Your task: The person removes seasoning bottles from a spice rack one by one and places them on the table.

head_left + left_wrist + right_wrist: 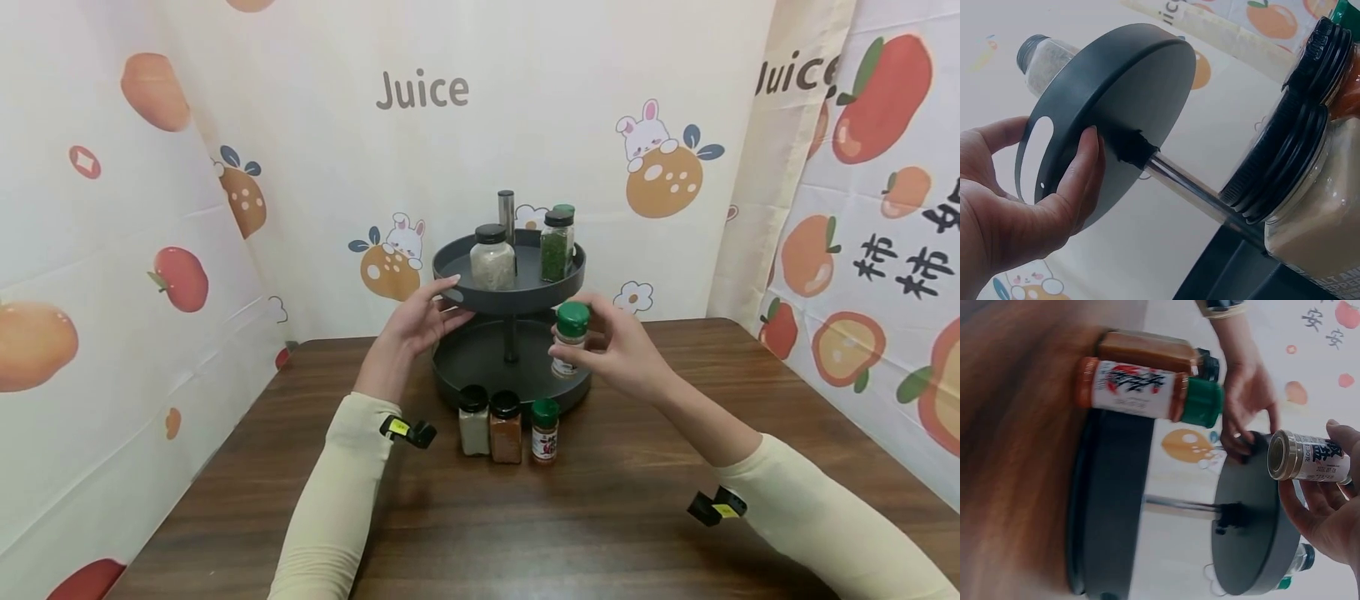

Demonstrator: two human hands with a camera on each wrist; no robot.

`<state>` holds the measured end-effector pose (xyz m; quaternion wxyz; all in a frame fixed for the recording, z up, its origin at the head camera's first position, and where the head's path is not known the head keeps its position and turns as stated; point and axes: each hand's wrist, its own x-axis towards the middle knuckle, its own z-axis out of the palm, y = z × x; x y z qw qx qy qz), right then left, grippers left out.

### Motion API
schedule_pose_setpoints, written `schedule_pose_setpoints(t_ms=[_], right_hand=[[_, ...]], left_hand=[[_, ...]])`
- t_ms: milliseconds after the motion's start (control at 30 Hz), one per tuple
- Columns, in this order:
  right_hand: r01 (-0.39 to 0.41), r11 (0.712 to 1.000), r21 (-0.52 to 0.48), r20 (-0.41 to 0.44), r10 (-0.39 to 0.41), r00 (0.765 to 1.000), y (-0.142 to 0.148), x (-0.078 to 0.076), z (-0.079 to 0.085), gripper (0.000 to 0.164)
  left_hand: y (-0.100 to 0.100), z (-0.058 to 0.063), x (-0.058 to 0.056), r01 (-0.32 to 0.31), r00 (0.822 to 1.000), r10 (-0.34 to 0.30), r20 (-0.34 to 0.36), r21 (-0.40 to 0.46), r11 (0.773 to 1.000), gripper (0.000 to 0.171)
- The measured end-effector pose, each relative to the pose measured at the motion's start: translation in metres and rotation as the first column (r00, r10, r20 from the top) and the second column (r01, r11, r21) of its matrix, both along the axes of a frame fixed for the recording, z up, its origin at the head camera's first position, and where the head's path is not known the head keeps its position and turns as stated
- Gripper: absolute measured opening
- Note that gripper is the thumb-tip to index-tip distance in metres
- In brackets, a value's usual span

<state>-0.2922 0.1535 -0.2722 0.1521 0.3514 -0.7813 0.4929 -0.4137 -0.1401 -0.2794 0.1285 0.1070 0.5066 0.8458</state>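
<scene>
Steadily, with left hand (416,323) clamped on upper tray (517,300) at eight o'clock, hold green-capped jar (570,335), pinched by right hand (621,346) at four o'clock, upright.

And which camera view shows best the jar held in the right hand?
The right wrist view: there the jar in the right hand appears closest, showing its base and part of its label. The head view shows it smaller, with the green lid visible. The left wrist view misses it.
</scene>
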Motion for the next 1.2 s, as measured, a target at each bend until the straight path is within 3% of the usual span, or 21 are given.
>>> schedule_pose_setpoints(t_ms=[233,533,767,1000,1200], right_hand=[[0.05,0.998,0.036,0.06,-0.052,0.997,0.021,-0.02,-0.039,0.049],[0.052,0.995,0.081,0.115,-0.061,0.992,0.034,-0.022,-0.074,0.047],[0.04,0.991,0.124,0.144,-0.058,0.988,0.03,0.001,-0.06,0.041],[-0.017,0.985,0.173,0.237,-0.025,0.971,0.034,-0.006,-0.066,0.04],[-0.081,0.972,0.222,0.269,0.019,0.963,0.043,-0.025,-0.084,0.04]], left_hand=[[-0.001,0.002,0.0,-0.007,1.0,0.007,0.003,0.008,1.0,0.066],[-0.002,0.001,0.001,-0.004,1.0,0.004,0.01,0.008,1.0,0.064],[0.0,0.0,0.001,-0.011,1.0,0.011,0.014,0.006,1.0,0.054],[-0.001,-0.003,0.001,-0.013,1.0,0.013,0.014,-0.002,1.0,0.055],[0.0,-0.001,0.0,-0.015,1.0,0.015,0.011,-0.001,1.0,0.056]])
